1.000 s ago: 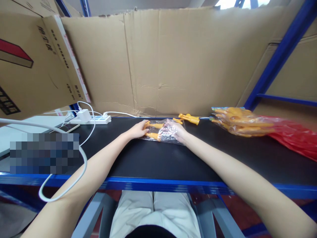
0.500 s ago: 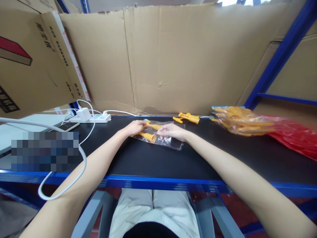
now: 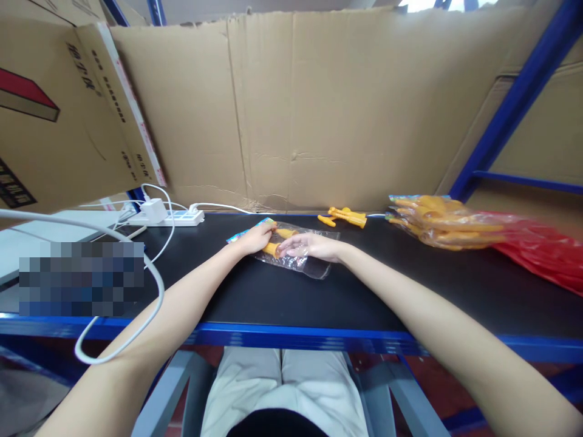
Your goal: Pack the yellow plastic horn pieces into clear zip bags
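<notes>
A clear plastic bag [image 3: 314, 268] with a colourful printed end lies on the black tabletop in front of me. Two orange-yellow plastic pieces are in it: a slim one [image 3: 286, 232] and a flared, cone-ended one [image 3: 272, 249]. My left hand [image 3: 257, 238] is closed over the bag near its printed end, fingers covering part of the yellow pieces. At the bag's other end, my right hand [image 3: 310, 246] has its fingers stretched toward the cone end, with film around them. Whether the fingertips touch the cone, I cannot tell.
Loose yellow plastic pieces [image 3: 347, 216] lie at the back, right of centre. Further right are a stack of bagged yellow pieces [image 3: 437, 221] and a red plastic bag [image 3: 542, 246]. A power strip [image 3: 182, 217] and white cable [image 3: 159, 291] are on the left. Cardboard [image 3: 319, 121] stands behind.
My left hand has shifted right and nearer over the yellow pieces, so the printed end shows more. My right hand has moved slightly left, its fingers straighter and further into the film.
</notes>
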Tool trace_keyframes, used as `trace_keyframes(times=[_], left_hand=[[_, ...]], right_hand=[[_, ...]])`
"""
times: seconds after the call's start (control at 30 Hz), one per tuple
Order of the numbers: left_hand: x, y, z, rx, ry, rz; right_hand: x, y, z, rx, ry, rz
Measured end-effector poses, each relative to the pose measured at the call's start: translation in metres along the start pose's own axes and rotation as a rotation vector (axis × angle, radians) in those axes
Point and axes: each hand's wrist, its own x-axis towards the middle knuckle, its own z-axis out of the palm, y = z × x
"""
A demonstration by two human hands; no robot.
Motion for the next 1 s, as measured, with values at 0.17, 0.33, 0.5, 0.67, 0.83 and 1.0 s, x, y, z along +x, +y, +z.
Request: trace_keyframes(times=[0.17,0.33,0.5,0.67,0.83,1.0], left_hand=[[0.000,-0.001,0.001,0.004,-0.057,-0.016],[0.000,0.001,0.000,-0.014,-0.061,-0.024],[-0.001,0.006,-0.003,-0.038,-0.073,-0.054],[-0.003,0.008,-0.006,-0.031,-0.079,-0.078],[-0.003,0.007,-0.007,-0.014,-0.102,-0.075],[-0.002,0.004,-0.009,0.019,-0.114,-0.083]], right_hand=[[0.002,0.005,-0.001,-0.058,0.015,0.001],[0.008,0.014,-0.002,-0.057,0.159,0.077],[0.006,0.012,-0.004,-0.092,0.068,0.057],[0.003,0.007,-0.004,-0.147,0.009,0.072],[0.004,0.007,-0.001,-0.092,0.081,0.087],[0.008,0.010,0.000,-0.013,0.272,0.104]])
